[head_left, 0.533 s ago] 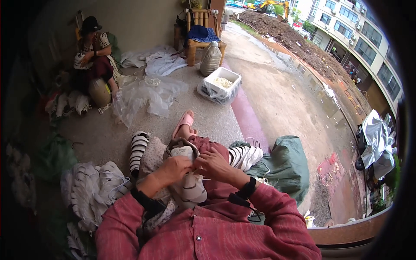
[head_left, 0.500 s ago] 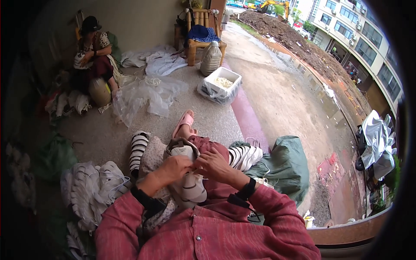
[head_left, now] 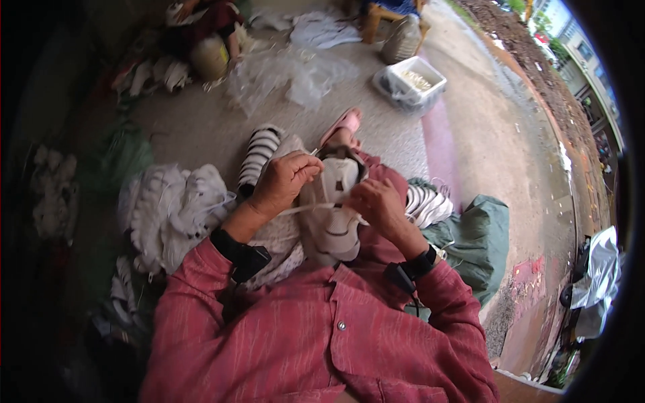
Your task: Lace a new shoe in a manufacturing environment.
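A white and beige shoe (head_left: pixel 328 232) lies in my lap, its rounded toe towards me and its opening facing away. Over its left side, my left hand (head_left: pixel 287 183) is closed in a pinch on a thin white shoelace, with a short bit poking up above the fingertips. A stretch of white shoelace (head_left: pixel 306 209) crosses the front of the shoe towards the other hand. My right hand (head_left: pixel 377 205) is at the shoe's right side, its curled fingers slightly blurred and closed at the lace. A speckled pale cloth (head_left: pixel 279 252) lies under the shoe on my left thigh.
White shoe pieces (head_left: pixel 171 215) are heaped at my left, with a striped stack (head_left: pixel 261 151) beside my leg. More striped pieces (head_left: pixel 427 205) and a green sack (head_left: pixel 480 235) sit at my right. Ahead are a white box (head_left: pixel 433 80), plastic sheeting (head_left: pixel 289 77) and another seated person (head_left: pixel 218 27).
My hands, together over the shoe before, have moved apart to its two sides, with lace drawn out between them. The view has tipped downward, and everything sits higher and further right.
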`<state>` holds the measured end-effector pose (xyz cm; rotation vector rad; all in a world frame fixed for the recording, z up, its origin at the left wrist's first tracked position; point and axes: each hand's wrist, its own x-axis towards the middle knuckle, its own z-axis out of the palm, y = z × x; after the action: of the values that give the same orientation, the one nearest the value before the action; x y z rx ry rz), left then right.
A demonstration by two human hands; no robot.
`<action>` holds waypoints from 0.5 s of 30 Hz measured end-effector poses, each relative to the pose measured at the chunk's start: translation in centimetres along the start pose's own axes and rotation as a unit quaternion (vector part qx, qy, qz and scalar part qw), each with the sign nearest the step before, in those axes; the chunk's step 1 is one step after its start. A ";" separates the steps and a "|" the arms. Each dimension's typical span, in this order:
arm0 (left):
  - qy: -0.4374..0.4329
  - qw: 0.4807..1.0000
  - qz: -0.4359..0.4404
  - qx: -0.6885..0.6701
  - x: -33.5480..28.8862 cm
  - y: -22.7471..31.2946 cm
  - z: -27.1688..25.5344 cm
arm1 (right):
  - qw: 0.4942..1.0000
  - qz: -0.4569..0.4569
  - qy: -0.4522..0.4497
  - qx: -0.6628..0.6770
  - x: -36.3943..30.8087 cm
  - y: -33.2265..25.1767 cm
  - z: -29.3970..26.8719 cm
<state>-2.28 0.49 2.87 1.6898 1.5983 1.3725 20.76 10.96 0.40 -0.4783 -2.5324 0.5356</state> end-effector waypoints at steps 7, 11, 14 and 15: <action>0.067 0.912 -0.225 -0.337 -5.6 -1.6 1.4 | 0.999 0.048 -0.003 -0.025 0.5 -4.0 1.0; -0.049 0.880 -0.308 -0.359 -6.9 -2.1 1.9 | 0.993 0.052 0.016 0.107 0.6 -4.7 0.5; -0.107 0.895 -0.298 -0.314 -7.3 -1.9 2.9 | 0.974 0.142 -0.020 0.178 0.5 -4.6 0.4; -0.086 0.908 -0.284 -0.296 -7.4 -1.8 3.2 | 0.973 0.153 -0.029 0.167 0.4 -4.6 0.3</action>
<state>0.77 -4.89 -2.55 0.8642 1.2499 1.1881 19.18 7.12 2.39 -0.7365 -2.3636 1.0831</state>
